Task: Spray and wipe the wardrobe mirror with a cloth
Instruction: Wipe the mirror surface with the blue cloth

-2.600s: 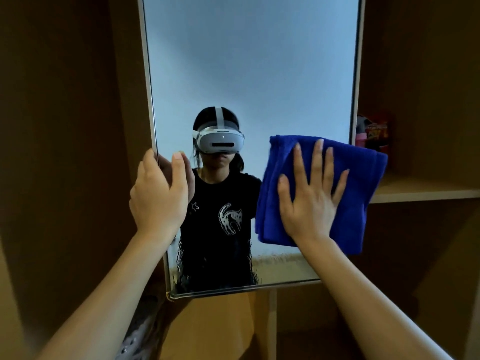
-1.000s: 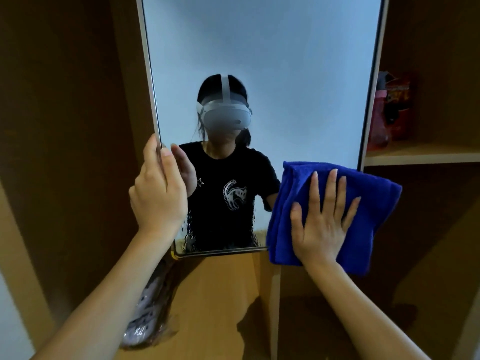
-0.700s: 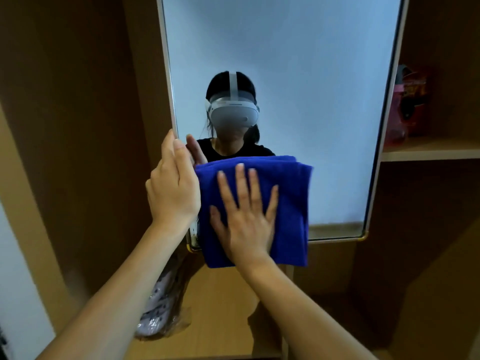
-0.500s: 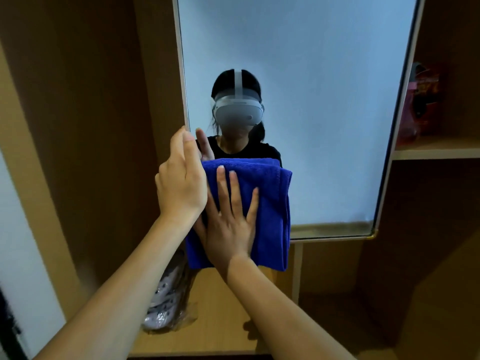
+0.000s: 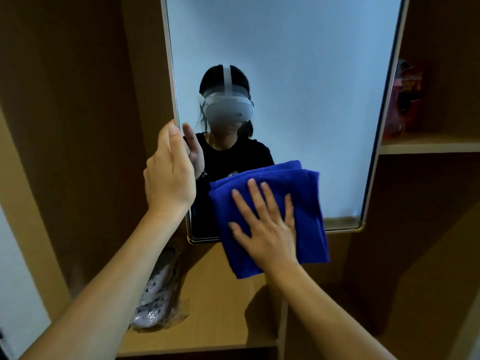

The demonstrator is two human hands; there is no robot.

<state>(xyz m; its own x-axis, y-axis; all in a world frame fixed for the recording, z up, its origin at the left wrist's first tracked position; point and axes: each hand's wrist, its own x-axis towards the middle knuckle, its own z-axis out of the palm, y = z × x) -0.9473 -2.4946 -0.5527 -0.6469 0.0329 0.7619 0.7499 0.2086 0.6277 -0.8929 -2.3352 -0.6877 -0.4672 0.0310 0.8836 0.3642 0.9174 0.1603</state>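
Pressing spread fingers flat, the right hand (image 5: 267,227) holds the blue cloth (image 5: 272,214) against the mirror (image 5: 298,74) at its lower edge; the left hand (image 5: 168,175) grips the frame's left side. Even, overlapping strokes would likely avoid streaks.

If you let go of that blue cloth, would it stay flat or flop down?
The cloth would probably flop: it looks soft and folded, and its lower edge already hangs past the mirror. It likely weighs little, since the flat right hand alone pins it to the glass. Its fuzzy surface probably grips rather than slips.
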